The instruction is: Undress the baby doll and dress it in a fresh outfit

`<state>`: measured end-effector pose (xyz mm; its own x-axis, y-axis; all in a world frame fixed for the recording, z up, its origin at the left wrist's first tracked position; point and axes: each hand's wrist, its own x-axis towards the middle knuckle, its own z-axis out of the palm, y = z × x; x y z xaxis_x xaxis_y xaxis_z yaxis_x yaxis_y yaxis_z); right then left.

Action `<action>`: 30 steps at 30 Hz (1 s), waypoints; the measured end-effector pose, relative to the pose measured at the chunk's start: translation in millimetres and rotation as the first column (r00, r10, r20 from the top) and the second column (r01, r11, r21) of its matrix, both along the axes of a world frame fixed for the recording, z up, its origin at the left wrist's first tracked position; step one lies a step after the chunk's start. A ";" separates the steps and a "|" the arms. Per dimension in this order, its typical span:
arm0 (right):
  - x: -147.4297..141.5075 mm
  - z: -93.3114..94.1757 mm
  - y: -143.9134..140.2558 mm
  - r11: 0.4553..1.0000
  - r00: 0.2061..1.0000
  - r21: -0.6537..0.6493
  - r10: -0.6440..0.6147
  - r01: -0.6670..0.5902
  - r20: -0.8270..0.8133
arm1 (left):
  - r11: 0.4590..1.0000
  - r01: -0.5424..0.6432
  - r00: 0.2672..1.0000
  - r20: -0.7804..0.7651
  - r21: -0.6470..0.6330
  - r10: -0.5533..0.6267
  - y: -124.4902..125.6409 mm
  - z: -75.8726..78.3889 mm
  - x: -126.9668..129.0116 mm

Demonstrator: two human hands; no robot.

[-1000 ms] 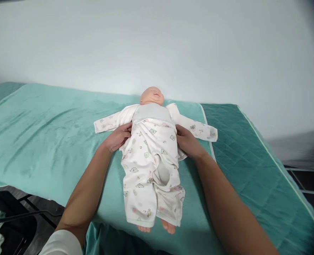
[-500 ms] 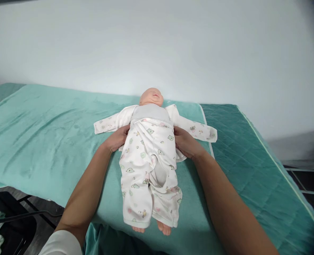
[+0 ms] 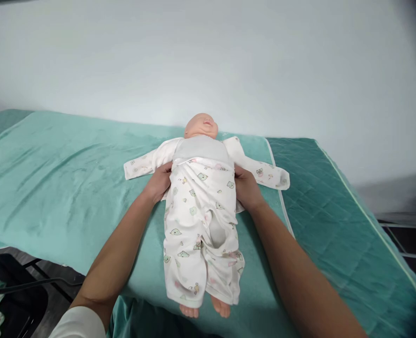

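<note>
A baby doll [image 3: 201, 126] lies on its back on a teal blanket [image 3: 70, 173], head toward the wall. It wears white printed trousers [image 3: 197, 225] pulled up to the waist, with a grey torso showing above. A white printed top [image 3: 264, 171] lies spread open under it, sleeves out to both sides. My left hand [image 3: 158, 182] grips the trousers' waistband at the doll's left-side hip in view. My right hand [image 3: 245, 187] grips the waistband on the other side. Two bare feet [image 3: 205, 309] stick out of the trouser legs near the front edge.
A darker quilted teal cover [image 3: 334, 220] lies on the right part of the bed. A white wall [image 3: 208, 61] rises behind. A black chair frame [image 3: 14, 286] with some cloth stands at the lower left, below the bed's edge.
Both hands slid up along the doll's sides with the waistband, drawing the trousers higher. The doll's legs shifted slightly to the right and the feet show more.
</note>
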<state>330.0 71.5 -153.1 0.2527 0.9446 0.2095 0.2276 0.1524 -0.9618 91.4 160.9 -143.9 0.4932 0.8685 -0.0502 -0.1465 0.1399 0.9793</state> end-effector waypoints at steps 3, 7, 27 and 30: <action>3.8 -1.0 0.0 0.996 0.984 0.002 -0.084 0.085 0.157 | 0.987 -0.025 0.994 -0.099 0.157 0.041 0.4 2.6 -0.7; 10.0 -1.3 -1.4 0.994 0.971 -0.054 -0.084 0.099 0.224 | 0.931 -0.032 0.932 -0.325 0.365 0.159 1.2 5.3 -6.9; -5.6 9.3 -2.2 0.937 0.942 0.326 -0.216 0.126 0.258 | 0.611 -0.112 0.887 -0.199 0.783 0.417 -2.4 19.5 -1.2; -7.0 20.4 2.8 0.934 0.945 0.355 -0.159 0.050 0.287 | 0.624 -0.031 0.907 -0.240 0.781 0.346 4.8 26.5 1.9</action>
<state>323.0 74.3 -132.7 0.2177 0.7746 0.5938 0.5346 0.4144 -0.7365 93.3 165.7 -117.5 0.3993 0.7475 0.5309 0.2742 -0.6499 0.7088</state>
